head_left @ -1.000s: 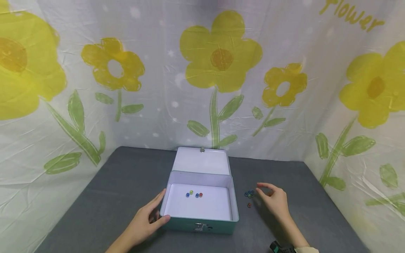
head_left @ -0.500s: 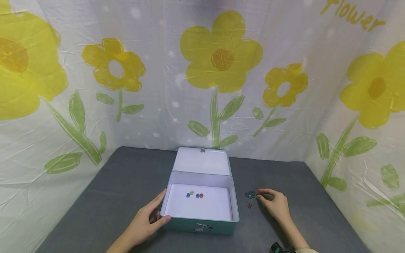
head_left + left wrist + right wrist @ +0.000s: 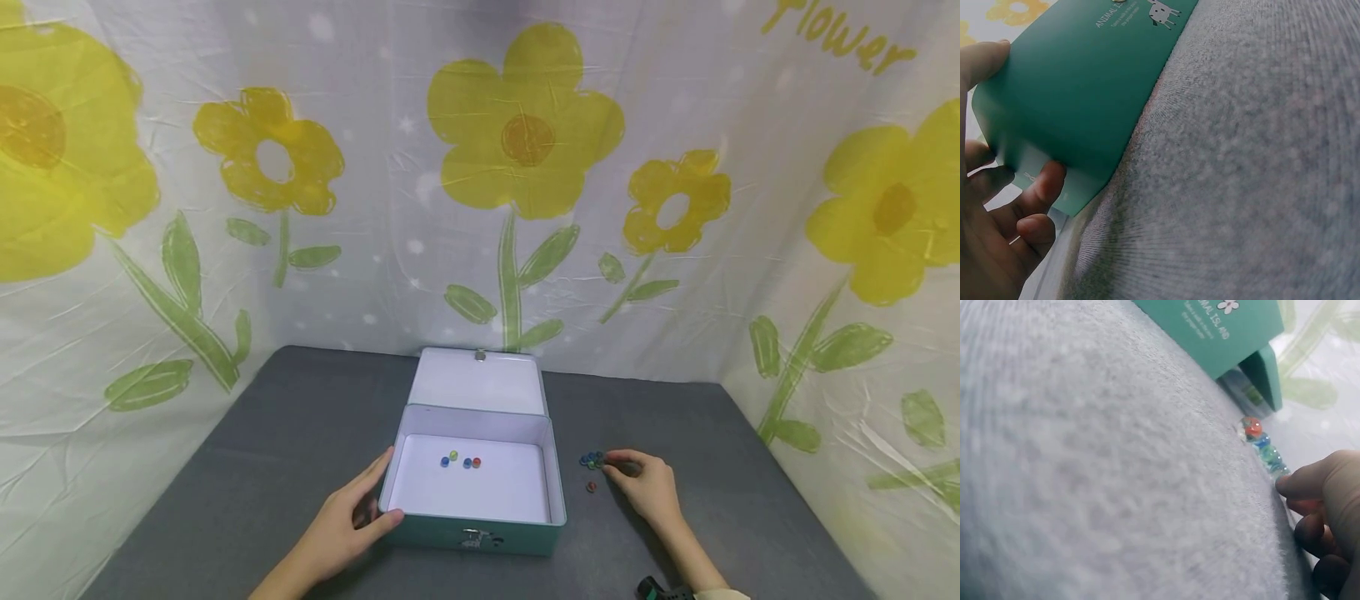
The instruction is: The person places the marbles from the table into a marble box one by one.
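Note:
A green metal box with a white inside stands with its lid tipped back. My left hand grips its near left corner, thumb at the front rim and fingers along the side; the left wrist view shows the hand against the green wall. Right of the box lies a cluster of blue and green glass marbles. My right hand pinches at a marble on the cluster's right edge. In the right wrist view the thumb tip meets the last marble of the row, partly hidden.
Several blue, yellow-green and red marbles lie on the box floor. A lone red marble sits nearer me than the cluster. Grey cloth covers the table. A flower-printed curtain rises behind and at both sides.
My right hand first shifted slightly nearer me, then moved left, bringing its thumb and forefinger onto the cluster's right edge. My left hand and the box have stayed put.

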A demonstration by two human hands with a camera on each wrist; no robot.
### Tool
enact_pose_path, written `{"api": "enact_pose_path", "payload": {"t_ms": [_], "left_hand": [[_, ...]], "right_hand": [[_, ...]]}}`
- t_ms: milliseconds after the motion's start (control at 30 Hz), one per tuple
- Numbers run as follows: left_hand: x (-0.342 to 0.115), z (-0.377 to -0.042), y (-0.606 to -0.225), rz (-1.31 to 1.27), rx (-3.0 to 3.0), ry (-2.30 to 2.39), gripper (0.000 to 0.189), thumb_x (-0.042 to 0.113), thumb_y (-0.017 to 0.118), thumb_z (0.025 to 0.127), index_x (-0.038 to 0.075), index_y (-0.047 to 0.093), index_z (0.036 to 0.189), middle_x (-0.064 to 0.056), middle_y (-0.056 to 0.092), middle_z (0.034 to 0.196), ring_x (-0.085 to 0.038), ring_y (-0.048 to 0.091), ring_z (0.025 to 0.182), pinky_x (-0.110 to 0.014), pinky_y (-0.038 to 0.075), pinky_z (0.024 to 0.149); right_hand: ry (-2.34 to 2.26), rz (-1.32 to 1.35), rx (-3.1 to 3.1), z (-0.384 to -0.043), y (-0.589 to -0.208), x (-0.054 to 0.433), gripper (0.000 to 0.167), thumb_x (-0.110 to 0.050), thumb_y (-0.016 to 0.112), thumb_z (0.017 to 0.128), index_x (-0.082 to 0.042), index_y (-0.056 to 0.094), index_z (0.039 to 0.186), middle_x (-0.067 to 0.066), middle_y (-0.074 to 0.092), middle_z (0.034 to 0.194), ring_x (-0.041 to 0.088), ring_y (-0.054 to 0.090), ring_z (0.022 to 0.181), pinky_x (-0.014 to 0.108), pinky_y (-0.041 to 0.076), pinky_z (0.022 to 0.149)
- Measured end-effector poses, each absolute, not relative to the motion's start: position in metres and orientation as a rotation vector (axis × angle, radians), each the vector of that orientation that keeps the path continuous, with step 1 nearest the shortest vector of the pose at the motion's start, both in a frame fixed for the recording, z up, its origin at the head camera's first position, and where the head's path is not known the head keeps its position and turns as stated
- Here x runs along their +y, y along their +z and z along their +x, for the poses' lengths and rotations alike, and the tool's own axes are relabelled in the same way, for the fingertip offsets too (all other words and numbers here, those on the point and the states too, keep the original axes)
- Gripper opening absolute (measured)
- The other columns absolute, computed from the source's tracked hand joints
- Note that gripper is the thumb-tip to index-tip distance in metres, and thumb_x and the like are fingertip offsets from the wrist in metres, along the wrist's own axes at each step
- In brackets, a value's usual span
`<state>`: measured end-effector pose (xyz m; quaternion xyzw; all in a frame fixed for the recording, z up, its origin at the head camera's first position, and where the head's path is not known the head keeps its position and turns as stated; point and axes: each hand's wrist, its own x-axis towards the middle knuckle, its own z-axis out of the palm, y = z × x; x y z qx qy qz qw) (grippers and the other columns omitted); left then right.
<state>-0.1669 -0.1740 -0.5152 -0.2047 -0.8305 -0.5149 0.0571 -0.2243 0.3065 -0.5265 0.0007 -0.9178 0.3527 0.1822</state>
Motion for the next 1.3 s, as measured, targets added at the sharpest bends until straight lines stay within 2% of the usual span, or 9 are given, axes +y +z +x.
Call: {"api": "enact_pose_path", "payload": {"t_ms": [133,333,400,667,800,933,1067,1200,1300], "left_hand": [[-0.175,-0.167,-0.515,-0.617,-2.519,-1.554,0.08,0.021,0.083,0.094,0.012,0.043,0.163,-0.021,0.056,0.149,-0.002,0.046,0.069,-0.021,0.043,0.056],[-0.175,-0.168,-0.515,-0.643,-2.5,-1.551,0.081,0.02,0.083,0.094,0.01,0.042,0.163,-0.024,0.053,0.153,-0.002,0.045,0.068,-0.021,0.043,0.056],[-0.175,-0.168,-0.516,-0.641,-2.503,-1.554,0.081,0.02,0.083,0.094,0.01,0.042,0.163,-0.024,0.053,0.153,-0.002,0.045,0.068,-0.021,0.042,0.056],[-0.174,-0.167,-0.517,-0.631,-2.513,-1.566,0.081,0.02,0.083,0.094,0.011,0.042,0.163,-0.025,0.05,0.156,-0.003,0.046,0.068,-0.022,0.043,0.057],[-0.174,-0.168,-0.517,-0.603,-2.526,-1.562,0.08,0.022,0.083,0.094,0.012,0.043,0.163,-0.025,0.047,0.16,-0.002,0.046,0.071,-0.022,0.045,0.059],[-0.173,-0.169,-0.517,-0.595,-2.528,-1.563,0.081,0.023,0.083,0.094,0.012,0.043,0.163,-0.025,0.046,0.161,-0.002,0.046,0.071,-0.022,0.045,0.059],[-0.173,-0.168,-0.517,-0.611,-2.52,-1.578,0.081,0.023,0.083,0.095,0.012,0.042,0.164,-0.025,0.048,0.158,-0.002,0.046,0.069,-0.021,0.044,0.058],[-0.173,-0.167,-0.517,-0.637,-2.505,-1.584,0.081,0.021,0.083,0.094,0.011,0.042,0.163,-0.025,0.051,0.155,-0.002,0.046,0.069,-0.022,0.044,0.057],[-0.174,-0.169,-0.516,-0.65,-2.495,-1.575,0.081,0.02,0.083,0.094,0.01,0.042,0.163,-0.025,0.053,0.153,-0.002,0.046,0.069,-0.022,0.043,0.057]], "right_hand": [[0.998,0.024,-2.585,-0.226,-0.527,0.304,0.017,-0.006,0.087,0.087,-0.006,0.083,0.104,0.015,0.08,0.103,0.006,0.056,0.05,0.023,0.043,0.051],[0.997,0.056,-2.586,-0.229,-0.527,0.301,0.016,-0.008,0.087,0.087,-0.008,0.084,0.102,0.013,0.081,0.104,0.007,0.067,0.061,0.023,0.049,0.056],[1.014,0.06,-2.592,-0.229,-0.527,0.301,0.016,-0.008,0.087,0.087,-0.007,0.084,0.102,0.014,0.08,0.106,0.006,0.067,0.06,0.023,0.048,0.056],[1.061,0.06,-2.594,-0.229,-0.528,0.299,0.014,-0.009,0.088,0.087,-0.007,0.084,0.1,0.017,0.08,0.105,0.002,0.035,0.04,0.021,0.032,0.044],[1.052,0.067,-2.58,-0.23,-0.526,0.299,0.013,-0.009,0.087,0.087,-0.007,0.084,0.1,0.016,0.08,0.102,0.001,0.031,0.041,0.022,0.031,0.044],[1.056,0.053,-2.59,-0.23,-0.523,0.299,0.013,-0.01,0.086,0.089,-0.008,0.084,0.101,0.016,0.081,0.104,0.002,0.034,0.04,0.022,0.032,0.044],[1.061,0.039,-2.583,-0.227,-0.519,0.3,0.013,-0.014,0.086,0.09,-0.009,0.084,0.102,0.015,0.081,0.104,0.003,0.045,0.042,0.023,0.036,0.045],[1.073,0.053,-2.532,-0.222,-0.51,0.3,0.014,-0.014,0.086,0.09,-0.009,0.084,0.103,0.012,0.081,0.094,0.002,0.05,0.042,0.023,0.035,0.041],[1.075,0.071,-2.501,-0.22,-0.501,0.298,0.014,-0.013,0.086,0.09,-0.009,0.084,0.103,0.006,0.074,0.068,-0.002,0.04,0.037,0.02,0.03,0.038]]}}
